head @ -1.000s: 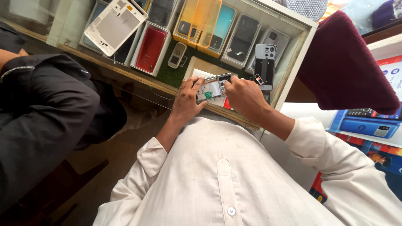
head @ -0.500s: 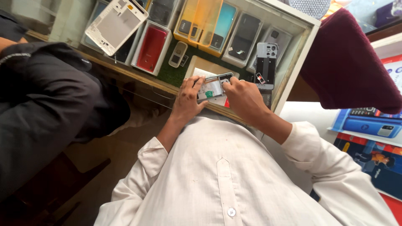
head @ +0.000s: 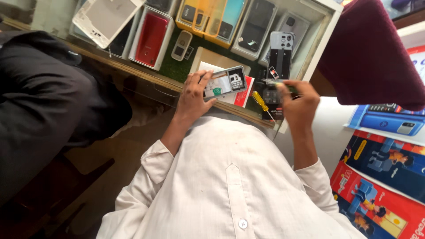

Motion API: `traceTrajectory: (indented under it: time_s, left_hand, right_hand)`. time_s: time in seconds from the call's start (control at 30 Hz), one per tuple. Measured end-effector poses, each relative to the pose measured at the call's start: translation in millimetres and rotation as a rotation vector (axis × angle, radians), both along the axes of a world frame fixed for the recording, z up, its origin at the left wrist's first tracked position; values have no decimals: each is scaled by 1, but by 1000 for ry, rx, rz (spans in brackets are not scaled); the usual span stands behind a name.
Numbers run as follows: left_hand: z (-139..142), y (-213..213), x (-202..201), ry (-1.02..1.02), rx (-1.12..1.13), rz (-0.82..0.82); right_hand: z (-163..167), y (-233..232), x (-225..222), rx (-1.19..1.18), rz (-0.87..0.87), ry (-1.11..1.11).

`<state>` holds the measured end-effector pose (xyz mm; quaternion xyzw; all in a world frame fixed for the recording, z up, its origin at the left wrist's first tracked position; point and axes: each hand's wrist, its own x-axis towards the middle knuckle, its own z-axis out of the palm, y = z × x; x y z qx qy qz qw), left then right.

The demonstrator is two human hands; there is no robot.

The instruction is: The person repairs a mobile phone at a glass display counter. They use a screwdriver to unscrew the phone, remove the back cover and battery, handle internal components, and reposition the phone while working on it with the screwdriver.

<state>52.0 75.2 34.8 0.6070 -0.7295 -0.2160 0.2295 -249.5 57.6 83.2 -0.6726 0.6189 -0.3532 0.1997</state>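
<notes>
My left hand [head: 191, 95] gripped the opened phone [head: 225, 82] by its edges over the counter [head: 133, 71]. Looked light and stiff but fragile inside, so edges only. The right hand [head: 299, 104] had let go of it since a second ago and now clutched a small tool beside the yellow screwdriver [head: 262, 102].

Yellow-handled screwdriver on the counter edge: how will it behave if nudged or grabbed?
The screwdriver looks stiff and probably light: a thin shaft and small handle. Its handle looks rounded, so a nudge may roll it, and it lies near the counter edge, so it could drop off. The right hand is nearest it.
</notes>
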Motion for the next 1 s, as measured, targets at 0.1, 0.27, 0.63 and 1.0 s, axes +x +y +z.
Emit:
traceTrajectory:
  time_s: [0.1,0.27,0.63,1.0]
  left_hand:
    - [2,0,2,5,5,-14]
    - [9,-1,3,-10,35,-40]
    - [34,1,-5,164,-5,21]
    - [60,-12,-20,485,-15,81]
  right_hand:
    - [-6,2,-21,27,-110,14]
    - [-12,-1,-33,-11,-77,72]
    - [-17,5,-32,28,-107,77]
    - [-13,1,-34,-23,-110,18]
